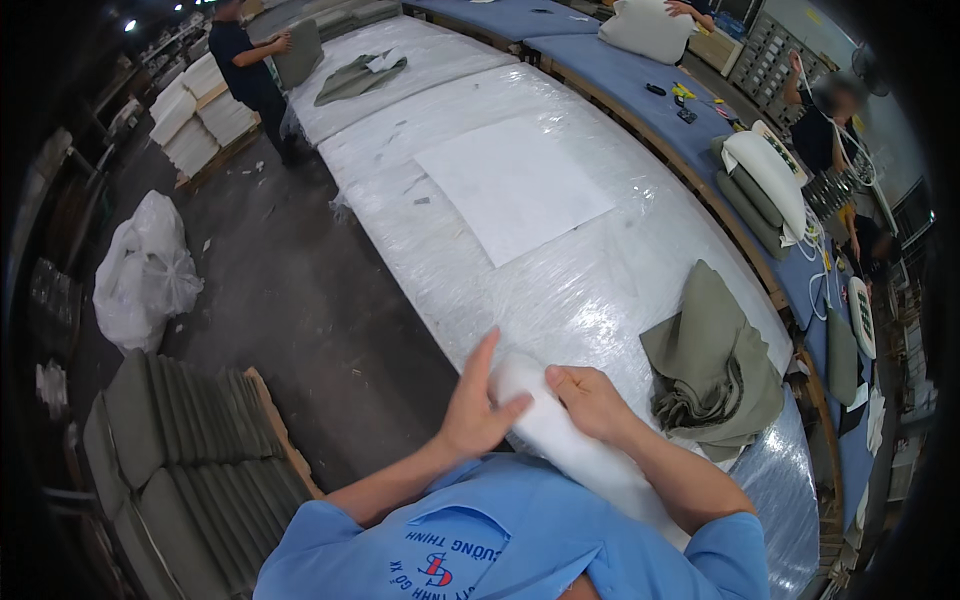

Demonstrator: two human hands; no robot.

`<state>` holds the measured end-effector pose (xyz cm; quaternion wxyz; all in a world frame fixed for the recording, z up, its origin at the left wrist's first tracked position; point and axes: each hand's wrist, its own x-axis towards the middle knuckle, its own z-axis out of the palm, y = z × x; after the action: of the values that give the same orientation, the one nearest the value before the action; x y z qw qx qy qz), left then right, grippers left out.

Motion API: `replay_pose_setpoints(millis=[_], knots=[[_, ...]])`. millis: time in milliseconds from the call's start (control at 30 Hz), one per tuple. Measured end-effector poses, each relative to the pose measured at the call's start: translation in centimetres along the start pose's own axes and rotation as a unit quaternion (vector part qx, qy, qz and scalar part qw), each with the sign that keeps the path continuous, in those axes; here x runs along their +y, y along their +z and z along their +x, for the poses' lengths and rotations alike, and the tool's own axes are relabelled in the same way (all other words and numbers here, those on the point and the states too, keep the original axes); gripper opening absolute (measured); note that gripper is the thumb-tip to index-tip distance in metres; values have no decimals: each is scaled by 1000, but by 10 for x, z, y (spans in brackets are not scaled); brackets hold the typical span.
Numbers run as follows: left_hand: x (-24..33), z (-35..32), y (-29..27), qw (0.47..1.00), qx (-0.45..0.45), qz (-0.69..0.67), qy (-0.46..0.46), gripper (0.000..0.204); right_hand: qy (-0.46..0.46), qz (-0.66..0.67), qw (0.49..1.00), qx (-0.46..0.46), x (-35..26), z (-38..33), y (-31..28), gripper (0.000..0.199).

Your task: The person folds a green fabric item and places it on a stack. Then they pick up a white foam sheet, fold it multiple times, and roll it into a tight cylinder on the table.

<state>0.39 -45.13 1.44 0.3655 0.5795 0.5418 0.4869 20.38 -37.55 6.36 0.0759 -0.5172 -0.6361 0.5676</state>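
Note:
A soft white roll (572, 445), seemingly padding, lies at a slant close against my body at the table's near edge. My right hand (590, 402) is closed on its upper side, with the thumb bent over it. At the roll's far end, my left hand (480, 408) is open, its fingers stretched out and its thumb against the white material. Beyond the hands, a flat white sheet (515, 185) lies on the plastic-covered table (400, 215). To the right of my right hand sits a rumpled stack of grey-green fabric (715, 370).
Grey-green cushions (200, 470) are piled at the lower left, near a white plastic bag (150, 270) on the floor. A blue worktable (640, 100) runs along the right, bearing white and green cushions (765, 185). A person (250, 70) handles a cushion at the far left; others work at right.

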Motion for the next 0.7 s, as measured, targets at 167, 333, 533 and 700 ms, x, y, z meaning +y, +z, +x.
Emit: replay_pose_setpoints(millis=[167, 333, 533, 700], knots=[[26, -8, 9, 993, -73, 79, -40, 107, -76, -105, 991, -31, -17, 6, -15, 57], [36, 9, 3, 971, -139, 192, -34, 112, -101, -373, 917, -100, -74, 2, -19, 64], [40, 23, 0, 955, -181, 236, -17, 115, -16, 30, 994, -102, -6, 35, -11, 68], [37, 27, -8, 948, -204, 245, -10, 115, 95, 78, 990, -75, -8, 43, -9, 61]])
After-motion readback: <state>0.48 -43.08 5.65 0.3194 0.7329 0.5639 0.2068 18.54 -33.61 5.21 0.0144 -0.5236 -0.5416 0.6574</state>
